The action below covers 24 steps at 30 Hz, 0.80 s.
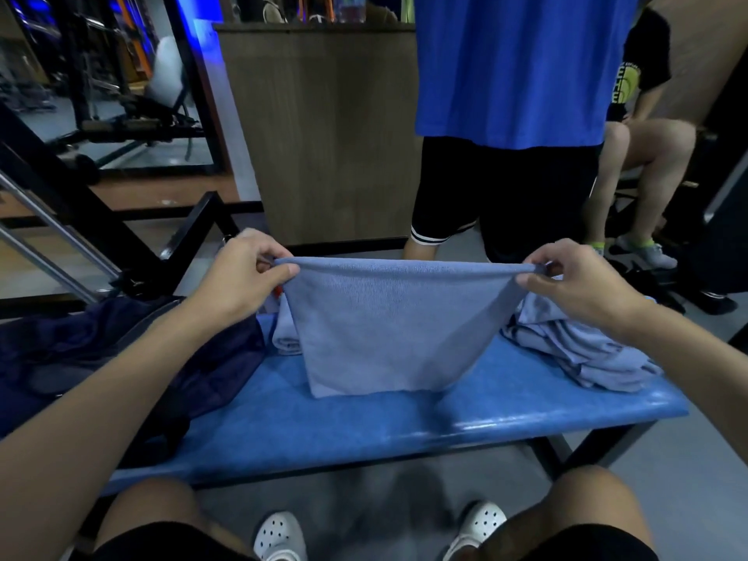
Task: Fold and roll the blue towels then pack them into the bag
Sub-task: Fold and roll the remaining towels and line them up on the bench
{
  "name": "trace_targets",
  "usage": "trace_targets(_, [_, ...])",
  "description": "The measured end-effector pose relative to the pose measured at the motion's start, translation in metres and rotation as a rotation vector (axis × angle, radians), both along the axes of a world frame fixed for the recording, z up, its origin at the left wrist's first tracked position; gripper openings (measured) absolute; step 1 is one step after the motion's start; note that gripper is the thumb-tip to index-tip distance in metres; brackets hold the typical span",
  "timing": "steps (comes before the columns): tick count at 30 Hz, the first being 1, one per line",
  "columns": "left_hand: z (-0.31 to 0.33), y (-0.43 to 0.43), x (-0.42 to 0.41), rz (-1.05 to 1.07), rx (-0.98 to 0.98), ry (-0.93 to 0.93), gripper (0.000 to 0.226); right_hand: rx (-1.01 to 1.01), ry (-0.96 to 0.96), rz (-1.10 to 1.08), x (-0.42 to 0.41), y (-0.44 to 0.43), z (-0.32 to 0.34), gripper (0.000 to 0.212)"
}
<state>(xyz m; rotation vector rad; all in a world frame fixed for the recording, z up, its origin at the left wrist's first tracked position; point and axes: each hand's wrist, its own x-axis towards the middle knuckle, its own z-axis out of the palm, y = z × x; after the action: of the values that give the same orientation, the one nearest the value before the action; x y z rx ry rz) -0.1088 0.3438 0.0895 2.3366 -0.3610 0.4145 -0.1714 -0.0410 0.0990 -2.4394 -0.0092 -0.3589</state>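
Knees (154, 508) and white shoes (279, 534) sit below the bench (364, 431); left hand (243, 273) and right hand (574, 277) each pinch a top corner of a towel (388, 330) hanging doubled over it; folding looks barely begun, the pile (587, 354) beside it waits, and nothing shows in the bag (101, 346) at left.

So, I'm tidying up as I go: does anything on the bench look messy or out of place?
The towel pile at the right end of the bench lies rumpled, not folded. The bag on the left is slumped. Nothing else stands out.
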Motion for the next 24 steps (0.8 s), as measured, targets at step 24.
trace_targets(24, [0.023,-0.037,0.024,-0.097,-0.659,0.161,0.006,0.601,-0.236,-0.157,0.042,-0.004,0.007,0.021])
